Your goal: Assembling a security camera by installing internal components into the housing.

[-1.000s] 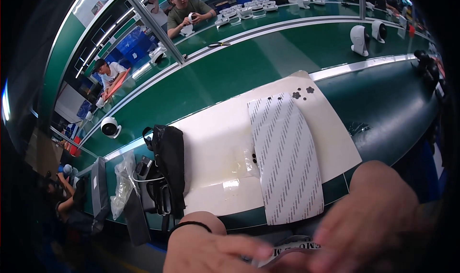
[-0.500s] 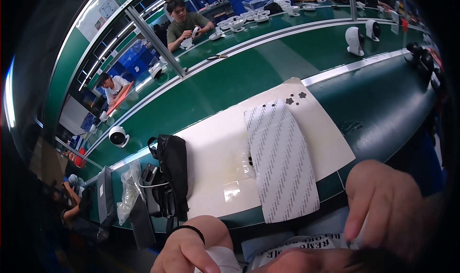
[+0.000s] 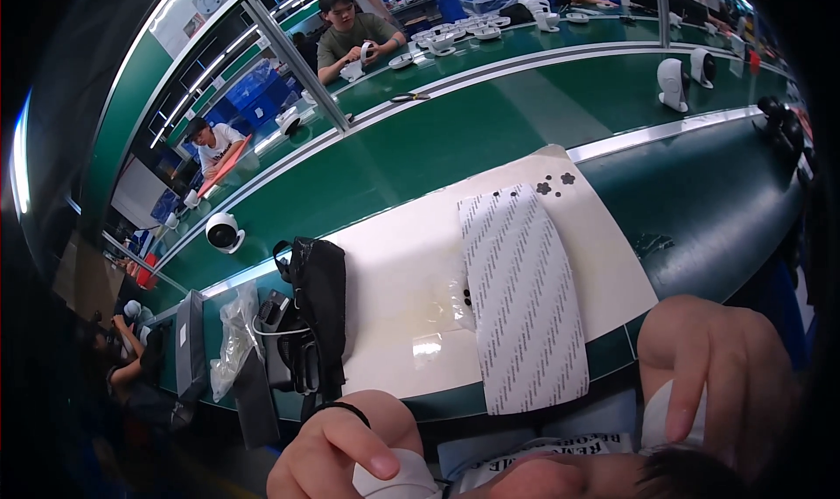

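Low at the left, my left hand (image 3: 328, 455), with a black band at the wrist, is closed around a smooth white rounded piece (image 3: 398, 474). At the lower right, my right hand (image 3: 722, 368) curls its fingers down over another white rounded piece (image 3: 669, 416). Most of both pieces is hidden by the hands and the picture's edge. Beyond the hands lies a white sheet with repeated slanted print (image 3: 525, 306), resting on a cream mat (image 3: 398, 298). Several small black flower-shaped pads (image 3: 544, 187) lie at the mat's far right corner. Neither hand touches the sheet.
Left of the mat are a black bag (image 3: 319, 298), a clear plastic bag (image 3: 234, 337) and a grey box (image 3: 190, 346). White-and-black rounded devices (image 3: 225, 233) stand on the green bench (image 3: 420, 162). Pliers (image 3: 409, 97) lie farther back. Co-workers (image 3: 354, 39) sit beyond the metal frame.
The whole view has shifted slightly, so the bench things sit a little farther right. Both hands stay closed near the lower edge; more of the white piece under my right hand shows.
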